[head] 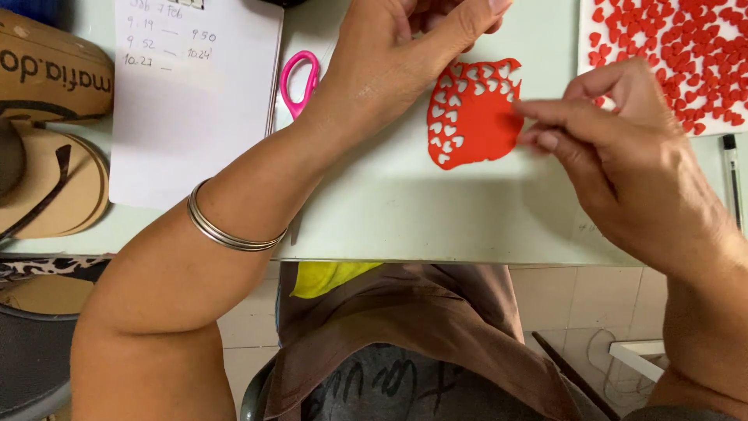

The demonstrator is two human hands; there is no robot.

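Note:
A red foam sheet (477,125) with many heart-shaped holes punched along its top and left side lies on the pale green table (436,210). My right hand (623,164) pinches the sheet's right edge between thumb and fingers. My left hand (405,54) hovers over the sheet's upper left, fingers curled at the top edge of the view; what it holds is hidden. A silver bangle circles my left forearm.
Pink-handled scissors (299,82) lie beside a white paper (191,101) with handwriting. A white sheet covered in several red cut-out hearts (678,54) sits top right, a black pen (732,179) below it. Cardboard pieces (47,132) lie at left.

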